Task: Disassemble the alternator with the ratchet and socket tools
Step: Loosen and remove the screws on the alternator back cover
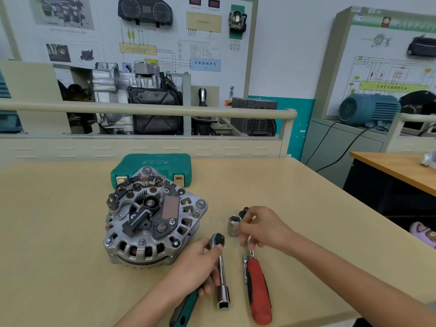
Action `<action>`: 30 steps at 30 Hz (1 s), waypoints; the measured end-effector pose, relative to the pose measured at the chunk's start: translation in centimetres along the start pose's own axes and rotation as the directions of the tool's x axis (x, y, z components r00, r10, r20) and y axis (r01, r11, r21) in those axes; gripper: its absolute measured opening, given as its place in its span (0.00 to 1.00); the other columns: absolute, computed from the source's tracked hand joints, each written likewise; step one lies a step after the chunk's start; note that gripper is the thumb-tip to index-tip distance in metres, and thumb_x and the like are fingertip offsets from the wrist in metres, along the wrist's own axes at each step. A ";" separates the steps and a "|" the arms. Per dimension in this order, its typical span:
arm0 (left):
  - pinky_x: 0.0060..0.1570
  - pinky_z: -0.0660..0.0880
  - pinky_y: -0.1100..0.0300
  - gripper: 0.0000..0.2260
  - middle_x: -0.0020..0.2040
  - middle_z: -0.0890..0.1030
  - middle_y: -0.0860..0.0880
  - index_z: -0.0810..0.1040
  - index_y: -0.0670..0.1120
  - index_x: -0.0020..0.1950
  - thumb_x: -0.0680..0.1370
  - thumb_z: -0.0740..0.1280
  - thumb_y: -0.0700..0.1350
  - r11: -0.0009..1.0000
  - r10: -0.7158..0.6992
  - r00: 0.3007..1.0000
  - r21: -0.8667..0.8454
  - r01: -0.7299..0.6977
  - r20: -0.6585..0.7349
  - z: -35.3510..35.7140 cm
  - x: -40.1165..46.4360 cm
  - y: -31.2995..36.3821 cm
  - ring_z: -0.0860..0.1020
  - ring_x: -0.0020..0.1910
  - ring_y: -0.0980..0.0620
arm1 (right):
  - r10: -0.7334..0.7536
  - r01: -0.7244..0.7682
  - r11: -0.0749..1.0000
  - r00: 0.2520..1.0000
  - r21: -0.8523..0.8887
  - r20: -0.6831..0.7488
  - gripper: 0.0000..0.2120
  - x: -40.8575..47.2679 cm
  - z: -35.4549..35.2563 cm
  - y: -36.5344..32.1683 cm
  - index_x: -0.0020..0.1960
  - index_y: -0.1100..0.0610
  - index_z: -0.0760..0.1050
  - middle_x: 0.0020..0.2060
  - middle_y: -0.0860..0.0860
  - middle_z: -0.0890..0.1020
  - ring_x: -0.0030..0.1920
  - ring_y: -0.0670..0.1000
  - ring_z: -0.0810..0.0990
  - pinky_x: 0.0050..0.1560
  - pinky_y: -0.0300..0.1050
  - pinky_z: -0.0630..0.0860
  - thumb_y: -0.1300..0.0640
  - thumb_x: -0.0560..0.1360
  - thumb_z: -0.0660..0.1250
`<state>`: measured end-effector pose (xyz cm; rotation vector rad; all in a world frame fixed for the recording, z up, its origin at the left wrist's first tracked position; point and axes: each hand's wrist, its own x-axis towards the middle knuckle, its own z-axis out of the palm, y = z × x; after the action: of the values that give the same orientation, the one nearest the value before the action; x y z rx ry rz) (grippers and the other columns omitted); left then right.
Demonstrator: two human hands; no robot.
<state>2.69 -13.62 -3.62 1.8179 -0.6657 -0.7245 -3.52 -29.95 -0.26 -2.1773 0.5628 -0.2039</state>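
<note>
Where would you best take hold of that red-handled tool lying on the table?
Probably round the red handle, from above. It lies flat and bare, thick and rounded, pointing toward the person. Its metal head end is already under the right hand.

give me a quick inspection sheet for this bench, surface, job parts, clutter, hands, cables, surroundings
surface: beige table, no spills seen
job's things: alternator lies with its rear side up, left of centre; green-handled ratchet with an extension bar alongside it; red-handled ratchet to the right; large socket upright near it
clutter: closed green tool case behind the alternator
grippers: left hand grips the green-handled ratchet near its head; right hand pinches something small beside the large socket, hidden by fingers
cables: black cables trail down the cabinet at right, off the table
surroundings: wall training boards, engine display, blue motor
</note>
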 end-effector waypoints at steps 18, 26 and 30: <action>0.16 0.60 0.67 0.07 0.22 0.73 0.52 0.71 0.45 0.49 0.81 0.57 0.47 1.000 -0.020 1.000 0.012 0.020 -0.018 0.0 1.1 -0.5 0.67 0.15 0.54 | -0.093 0.093 0.885 0.995 -0.457 0.021 0.07 0.9 -1.2 -0.1 0.42 0.58 0.74 0.36 0.47 0.74 0.32 0.45 0.71 0.32 0.40 0.68 0.54 0.74 0.67; 0.17 0.61 0.67 0.06 0.23 0.73 0.52 0.71 0.47 0.49 0.81 0.58 0.48 1.000 -0.018 0.999 0.015 0.019 -0.034 -0.4 1.0 -0.5 0.68 0.16 0.54 | 0.004 0.064 0.820 0.993 -0.569 0.117 0.09 2.2 0.3 0.4 0.45 0.68 0.78 0.37 0.58 0.74 0.38 0.52 0.71 0.36 0.41 0.66 0.61 0.71 0.68; 0.17 0.61 0.68 0.06 0.22 0.73 0.52 0.71 0.48 0.49 0.81 0.58 0.48 1.000 -0.010 1.000 0.001 0.010 -0.027 -0.5 0.7 -0.6 0.68 0.16 0.54 | -0.035 0.047 0.882 0.999 -0.469 0.034 0.11 1.8 -1.0 -0.5 0.38 0.68 0.77 0.29 0.54 0.72 0.30 0.51 0.71 0.27 0.45 0.70 0.60 0.74 0.67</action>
<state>3.56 -13.59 -4.16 1.8307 -0.6398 -0.7051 -2.07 -31.21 0.68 -2.6613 0.5986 -0.0640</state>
